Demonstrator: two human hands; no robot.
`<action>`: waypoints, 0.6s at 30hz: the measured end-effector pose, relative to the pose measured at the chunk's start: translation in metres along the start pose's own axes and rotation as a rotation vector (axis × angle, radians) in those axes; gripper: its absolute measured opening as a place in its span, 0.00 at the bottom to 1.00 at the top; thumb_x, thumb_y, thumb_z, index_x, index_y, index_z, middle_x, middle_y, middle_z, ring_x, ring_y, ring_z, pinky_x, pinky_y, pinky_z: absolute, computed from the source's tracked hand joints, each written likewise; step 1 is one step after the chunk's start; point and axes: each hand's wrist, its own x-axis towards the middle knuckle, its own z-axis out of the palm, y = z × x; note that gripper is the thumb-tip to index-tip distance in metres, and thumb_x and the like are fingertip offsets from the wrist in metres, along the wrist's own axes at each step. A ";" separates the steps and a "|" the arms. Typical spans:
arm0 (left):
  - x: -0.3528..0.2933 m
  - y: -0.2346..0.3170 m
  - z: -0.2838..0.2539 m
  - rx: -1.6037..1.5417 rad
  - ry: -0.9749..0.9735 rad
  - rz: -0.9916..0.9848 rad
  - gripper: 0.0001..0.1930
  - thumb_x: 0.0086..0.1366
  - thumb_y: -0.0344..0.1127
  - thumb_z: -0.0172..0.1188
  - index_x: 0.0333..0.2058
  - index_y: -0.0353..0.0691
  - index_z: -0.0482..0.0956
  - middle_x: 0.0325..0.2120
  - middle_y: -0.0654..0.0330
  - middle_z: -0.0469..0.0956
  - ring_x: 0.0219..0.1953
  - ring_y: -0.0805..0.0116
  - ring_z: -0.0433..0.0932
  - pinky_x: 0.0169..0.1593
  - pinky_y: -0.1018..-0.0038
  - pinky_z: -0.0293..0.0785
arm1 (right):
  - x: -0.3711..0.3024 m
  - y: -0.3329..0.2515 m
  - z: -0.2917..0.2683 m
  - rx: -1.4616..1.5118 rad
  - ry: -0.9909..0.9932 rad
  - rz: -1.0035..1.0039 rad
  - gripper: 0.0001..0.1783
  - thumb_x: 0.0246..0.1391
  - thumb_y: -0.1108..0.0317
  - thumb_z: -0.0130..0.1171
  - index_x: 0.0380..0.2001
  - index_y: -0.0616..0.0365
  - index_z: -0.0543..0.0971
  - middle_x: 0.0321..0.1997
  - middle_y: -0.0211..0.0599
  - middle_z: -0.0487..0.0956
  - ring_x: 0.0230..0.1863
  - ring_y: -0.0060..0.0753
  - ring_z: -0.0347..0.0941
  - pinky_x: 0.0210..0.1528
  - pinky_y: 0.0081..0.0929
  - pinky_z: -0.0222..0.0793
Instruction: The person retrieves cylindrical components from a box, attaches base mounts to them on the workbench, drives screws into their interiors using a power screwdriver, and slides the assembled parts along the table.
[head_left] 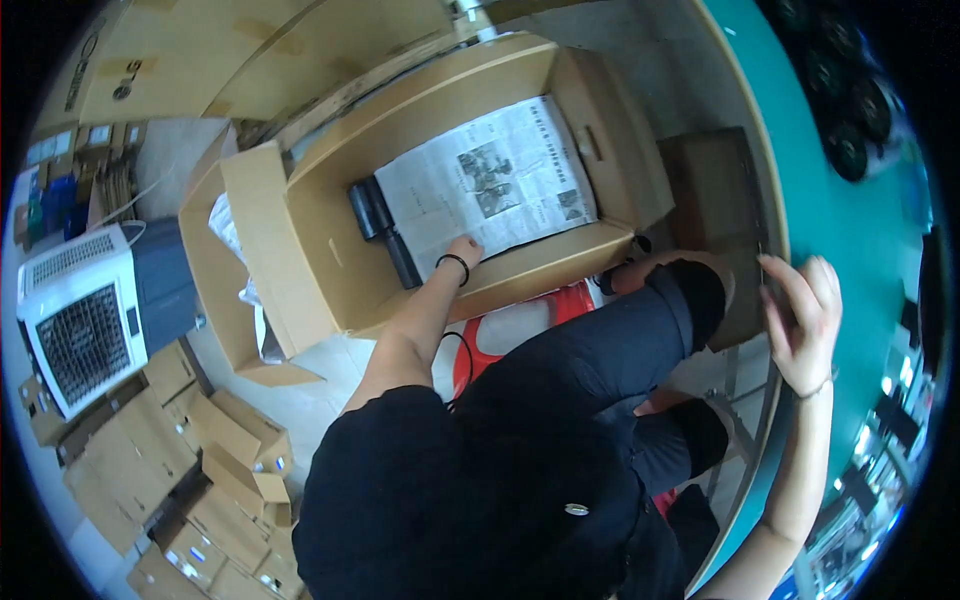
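Observation:
My left hand reaches into a large open cardboard box, a black band round its wrist. Its fingers are curled at the near edge of a printed newspaper sheet that lies flat inside. What they hold, if anything, is hidden. Just left of that hand, black cylindrical pieces lie in the box, one of them partly along the newspaper's left edge. At the right, my right hand is raised by the edge of a green-topped table. Its thumb and forefinger are apart, with nothing visible between them.
Left of the box stands another open carton with white wrapping inside. A white air cooler and stacked cartons are farther left. Dark round objects sit on the table's far end. A red-and-white item shows beside my legs.

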 end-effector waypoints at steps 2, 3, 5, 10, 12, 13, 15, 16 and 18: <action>-0.002 -0.016 0.004 0.075 -0.094 0.002 0.14 0.49 0.41 0.55 0.31 0.38 0.80 0.30 0.48 0.79 0.35 0.53 0.78 0.41 0.65 0.73 | -0.007 0.002 0.002 0.049 0.037 0.062 0.16 0.38 0.79 0.57 0.36 0.60 0.76 0.24 0.40 0.64 0.28 0.40 0.62 0.33 0.31 0.59; -0.002 -0.020 0.007 0.083 -0.128 0.040 0.14 0.49 0.41 0.55 0.31 0.38 0.80 0.30 0.48 0.79 0.35 0.53 0.78 0.41 0.65 0.73 | -0.011 0.002 0.001 0.096 0.030 0.127 0.17 0.39 0.82 0.55 0.37 0.61 0.76 0.25 0.39 0.66 0.28 0.39 0.63 0.32 0.29 0.59; -0.010 -0.034 0.006 0.022 -0.116 0.024 0.14 0.49 0.41 0.55 0.30 0.37 0.80 0.32 0.48 0.79 0.36 0.53 0.77 0.43 0.65 0.72 | -0.012 0.003 0.004 0.072 0.048 0.118 0.20 0.41 0.84 0.53 0.41 0.62 0.75 0.28 0.39 0.69 0.27 0.35 0.62 0.30 0.25 0.59; -0.001 -0.102 -0.015 -0.083 -0.096 -0.204 0.15 0.49 0.42 0.55 0.32 0.37 0.79 0.33 0.49 0.79 0.37 0.54 0.77 0.43 0.66 0.72 | -0.025 0.019 0.003 0.077 0.011 0.361 0.26 0.48 0.77 0.56 0.53 0.60 0.68 0.48 0.38 0.73 0.30 0.24 0.61 0.31 0.18 0.57; 0.005 -0.126 -0.017 -0.112 -0.082 -0.247 0.16 0.50 0.42 0.54 0.34 0.37 0.79 0.34 0.48 0.78 0.39 0.55 0.77 0.45 0.66 0.72 | -0.014 0.021 0.000 -0.018 -0.003 0.340 0.26 0.49 0.75 0.57 0.54 0.57 0.67 0.51 0.39 0.72 0.40 0.29 0.67 0.42 0.21 0.61; 0.008 -0.131 -0.015 -0.142 -0.025 -0.307 0.16 0.49 0.41 0.56 0.33 0.37 0.79 0.33 0.49 0.79 0.37 0.56 0.78 0.43 0.67 0.72 | -0.007 0.024 0.000 -0.029 0.018 0.289 0.26 0.49 0.76 0.56 0.54 0.56 0.67 0.55 0.41 0.69 0.51 0.37 0.66 0.52 0.29 0.60; 0.014 -0.146 -0.010 -0.174 0.022 -0.365 0.15 0.49 0.41 0.57 0.32 0.36 0.79 0.32 0.49 0.79 0.36 0.56 0.78 0.41 0.67 0.73 | 0.007 0.021 0.009 -0.122 -0.018 0.237 0.26 0.49 0.77 0.56 0.54 0.56 0.67 0.56 0.41 0.69 0.53 0.40 0.65 0.53 0.31 0.60; 0.017 -0.157 -0.009 -0.157 0.033 -0.382 0.16 0.49 0.41 0.57 0.33 0.36 0.79 0.32 0.49 0.79 0.36 0.56 0.78 0.41 0.67 0.73 | 0.014 0.021 0.013 -0.198 -0.036 0.175 0.26 0.48 0.78 0.55 0.54 0.56 0.67 0.57 0.41 0.68 0.55 0.42 0.65 0.54 0.33 0.61; 0.023 -0.160 -0.002 -0.145 0.028 -0.395 0.16 0.49 0.41 0.57 0.34 0.36 0.78 0.32 0.49 0.79 0.36 0.56 0.78 0.41 0.67 0.73 | 0.010 0.022 0.014 -0.196 -0.029 0.137 0.27 0.48 0.81 0.54 0.54 0.57 0.67 0.56 0.41 0.69 0.53 0.43 0.66 0.53 0.34 0.61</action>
